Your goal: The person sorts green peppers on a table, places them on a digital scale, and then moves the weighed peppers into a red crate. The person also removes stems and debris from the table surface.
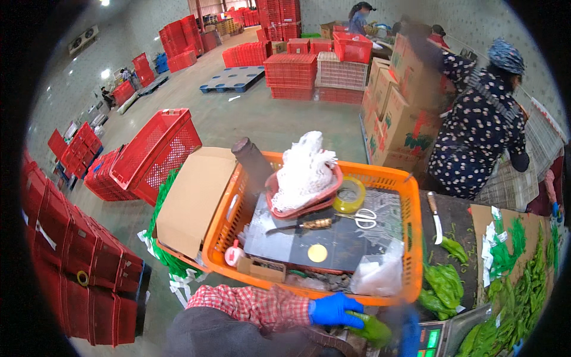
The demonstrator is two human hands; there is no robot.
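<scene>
My left hand, in a blue glove, has its fingers closed around green peppers below the orange crate's front rim. To their right is a blurred blue shape, apparently my right hand; its fingers cannot be made out. Beside it stands a scale with a lit green display. More green peppers lie on the dark tabletop. Further back on it are a wooden-handled knife and a single green pepper. Long green peppers are heaped at the right.
The orange crate holds a red basket with white netting, yellow tape, scissors and a knife. Green net bags lie right. A co-worker stands by stacked cartons. Red crates are stacked left.
</scene>
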